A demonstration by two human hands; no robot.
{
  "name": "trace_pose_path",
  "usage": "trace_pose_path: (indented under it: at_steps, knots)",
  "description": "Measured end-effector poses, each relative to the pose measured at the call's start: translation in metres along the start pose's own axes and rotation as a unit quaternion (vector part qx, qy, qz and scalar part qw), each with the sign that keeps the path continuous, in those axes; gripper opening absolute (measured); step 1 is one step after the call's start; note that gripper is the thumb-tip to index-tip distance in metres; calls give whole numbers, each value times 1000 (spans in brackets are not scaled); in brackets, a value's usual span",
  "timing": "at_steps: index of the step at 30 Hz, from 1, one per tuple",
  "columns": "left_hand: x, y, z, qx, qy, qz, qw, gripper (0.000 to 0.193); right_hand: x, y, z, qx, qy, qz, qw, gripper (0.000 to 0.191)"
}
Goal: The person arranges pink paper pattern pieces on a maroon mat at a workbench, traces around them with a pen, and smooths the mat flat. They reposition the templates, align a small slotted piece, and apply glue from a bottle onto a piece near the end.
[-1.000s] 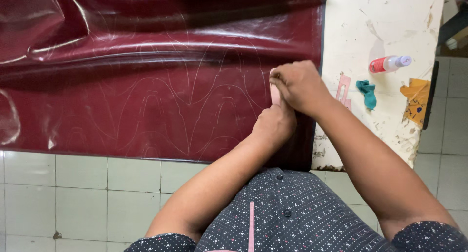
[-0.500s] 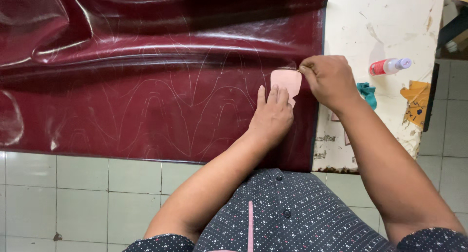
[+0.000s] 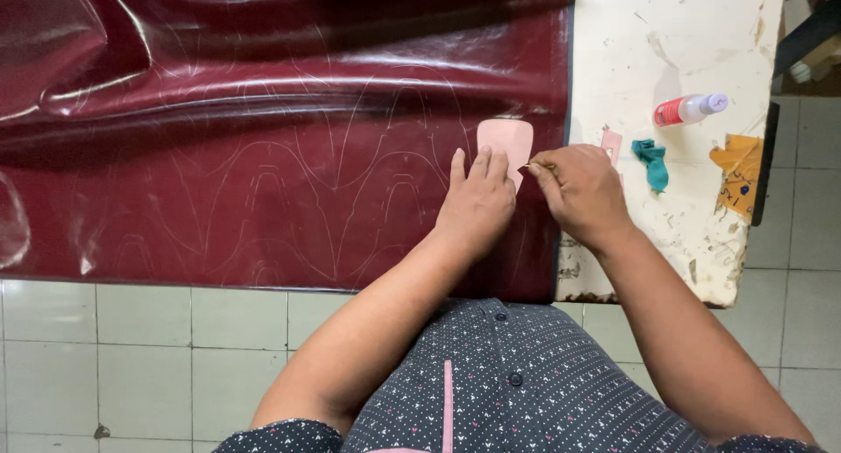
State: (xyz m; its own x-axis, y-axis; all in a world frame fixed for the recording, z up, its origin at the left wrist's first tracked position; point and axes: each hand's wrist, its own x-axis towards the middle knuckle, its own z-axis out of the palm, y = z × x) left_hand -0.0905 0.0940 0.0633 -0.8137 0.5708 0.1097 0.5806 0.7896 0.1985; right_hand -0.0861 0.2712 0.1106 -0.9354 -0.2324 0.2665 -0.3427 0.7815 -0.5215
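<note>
A large sheet of dark red leather (image 3: pixel 263 138) lies spread over the table, with several thin pale outlines traced on it. My left hand (image 3: pixel 477 203) presses flat on a pink template (image 3: pixel 506 142) near the sheet's right edge. My right hand (image 3: pixel 580 190) pinches a thin pen-like marking tool (image 3: pixel 536 166) with its tip at the template's right side.
A worn white table (image 3: pixel 674 50) shows to the right of the leather. On it lie a small bottle with a red label (image 3: pixel 689 109), a teal scrap (image 3: pixel 653 162), a small pink piece (image 3: pixel 611 142) and an orange patch (image 3: pixel 738 168). Tiled floor (image 3: pixel 140 357) lies below.
The pink template has come into view under my left hand, whose fingers have spread flat. My right hand moved right, then came back to the template's edge with the marking tool.
</note>
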Motion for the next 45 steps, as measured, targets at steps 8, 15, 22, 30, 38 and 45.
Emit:
trace_pose_path:
  at_steps: [8, 15, 22, 30, 38, 45]
  knots:
    - [1, -21, -14, -68, -38, -6, 997, 30, -9, -1, 3, 23, -22, 6, 999, 8]
    - [1, -31, -17, -146, -38, -36, 988, 25, -21, -5, -1, 13, -5, 14, 1000, 8]
    - [0, -34, -15, -164, -31, -41, 985, 29, -33, -16, 1, 20, -5, -16, 1000, 8]
    - [0, -35, -16, -179, -40, -49, 982, 32, -40, -23, 6, 50, -23, -16, 998, 9]
    - [0, -38, -19, -183, -53, -48, 981, 31, -31, -29, 17, 58, -10, -51, 997, 8]
    - [0, -40, -16, -190, -60, -51, 979, 26, -20, -35, 24, 64, -7, -55, 996, 8]
